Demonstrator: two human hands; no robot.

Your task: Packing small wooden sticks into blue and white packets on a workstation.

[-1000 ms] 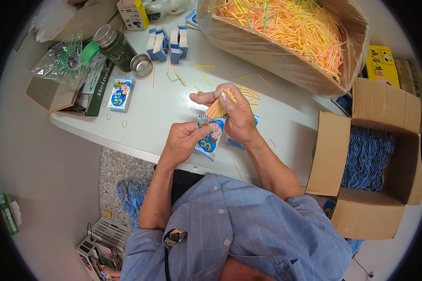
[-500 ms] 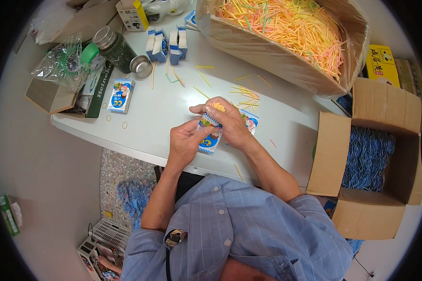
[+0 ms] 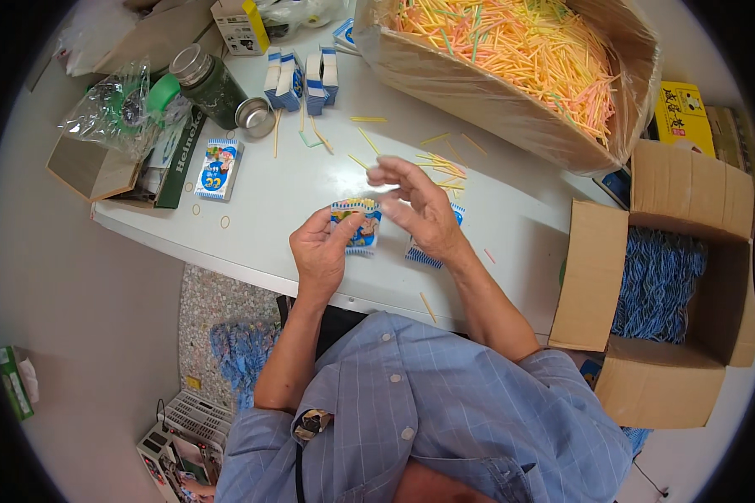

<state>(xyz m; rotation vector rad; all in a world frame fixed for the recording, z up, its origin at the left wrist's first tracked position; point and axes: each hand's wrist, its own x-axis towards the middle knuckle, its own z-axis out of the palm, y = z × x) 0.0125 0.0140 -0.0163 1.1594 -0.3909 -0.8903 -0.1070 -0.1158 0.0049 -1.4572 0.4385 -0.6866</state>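
Note:
My left hand (image 3: 317, 251) grips a small blue-and-white printed packet (image 3: 366, 237) by its left side, thumb across the front. Tips of thin yellowish sticks show at the packet's upper edge. Just right of it my right hand (image 3: 424, 214) is raised with fingers apart, a little blurred, and nothing shows in it. Beneath that hand a second such packet (image 3: 425, 256) lies partly hidden on the white table (image 3: 268, 239). Beyond the right hand is a small loose pile of yellow sticks (image 3: 446, 170).
A large plastic-lined carton (image 3: 478, 92) heaped with coloured sticks stands at the far right. An open cardboard box (image 3: 591, 277) holds blue twisted strands. Far left are a dark green flask (image 3: 210, 88), a filled packet (image 3: 219, 170), bundled flat boxes (image 3: 283, 84) and rubber bands.
My right hand has come off the packet's top and opened. My left hand has shifted slightly left with the packet. The sticks now stand out less from its top.

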